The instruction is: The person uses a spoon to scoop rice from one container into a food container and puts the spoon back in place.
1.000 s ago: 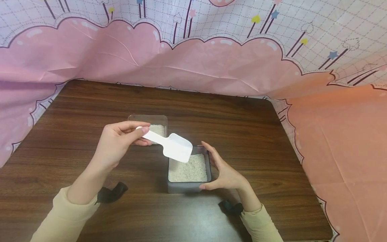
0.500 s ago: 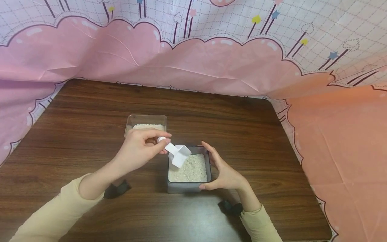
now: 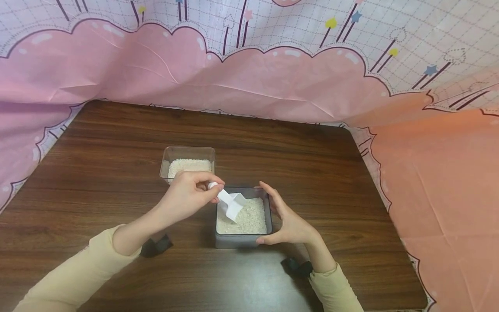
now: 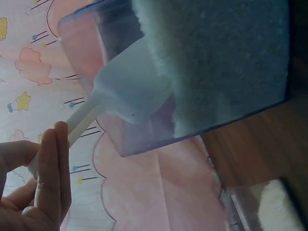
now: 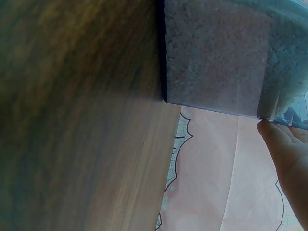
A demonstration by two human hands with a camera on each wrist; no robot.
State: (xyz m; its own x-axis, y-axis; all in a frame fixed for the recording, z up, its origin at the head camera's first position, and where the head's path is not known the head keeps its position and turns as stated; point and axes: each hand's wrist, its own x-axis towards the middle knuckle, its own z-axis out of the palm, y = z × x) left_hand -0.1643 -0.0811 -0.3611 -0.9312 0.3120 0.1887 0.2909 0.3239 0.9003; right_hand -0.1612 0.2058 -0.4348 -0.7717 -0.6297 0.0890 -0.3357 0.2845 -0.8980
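- Landmark: a grey see-through tub [image 3: 239, 242], square-rimmed, standing upright on the table [image 3: 312, 169]. All places below are given from this tub, as seen in the head view.
- Contents: pale grains [image 3: 251, 219] lie inside the tub below its rim; the right wrist view shows them as rice-like through the wall.
- White scoop [image 3: 234, 208]: tilted, blade inside the tub at its left part, tip down at the grains. Handle slopes up and out over the tub's left rim. Whether the blade carries grains cannot be told.
- Left hand [image 3: 185, 193]: raised just left of the tub. Grip narrow; thumb and fingers pinch the end of the scoop's handle.
- Right hand [image 3: 288, 223]: at the tub's right side. Grip wide, holding the tub; thumb at the near right corner, fingers at the far right corner.
- Transparent box [image 3: 191, 151]: beyond the tub and to its left, apart from it. White grains [image 3: 189, 165] lie inside; the left hand partly covers its near edge.
- Sleeves [image 3: 82, 268], pale yellow: nearer the wearer than the tub, one on each side.
- Patterned cloth [image 3: 241, 86], mostly pink and white: hangs well beyond the tub, behind the table's far edge.
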